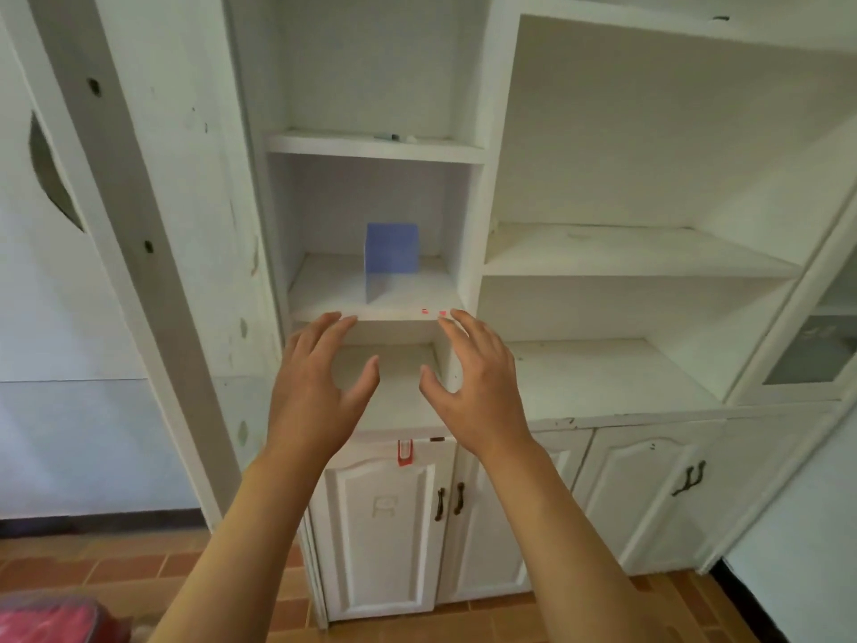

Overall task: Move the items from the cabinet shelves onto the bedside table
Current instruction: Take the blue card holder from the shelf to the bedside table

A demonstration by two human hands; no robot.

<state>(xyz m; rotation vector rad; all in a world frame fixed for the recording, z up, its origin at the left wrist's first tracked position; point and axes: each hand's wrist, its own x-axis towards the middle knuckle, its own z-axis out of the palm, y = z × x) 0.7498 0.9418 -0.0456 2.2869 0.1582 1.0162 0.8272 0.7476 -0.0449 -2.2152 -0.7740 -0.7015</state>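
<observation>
While both hands reach up, a blue box [392,252] sits on the white shelf [324,290].
Left hand [315,387] and right hand [477,382], at 6 o'clock from it, spread wide and hold nothing.

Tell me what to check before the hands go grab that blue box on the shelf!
1. Both hands free: ok. The left hand and the right hand hold nothing, fingers spread.
2. Path to the blue box: ok. Nothing shows between the hands and the box.
3. Box standing steady: ok. It sits upright, set back on the middle shelf.
4. Hands on the box: not ok. Both are in front of the shelf edge, apart from the box.
5. Other items left: ok to note. A small pen-like thing lies on the shelf above.
6. Bedside table ready: cannot tell. It is not in view.
</observation>
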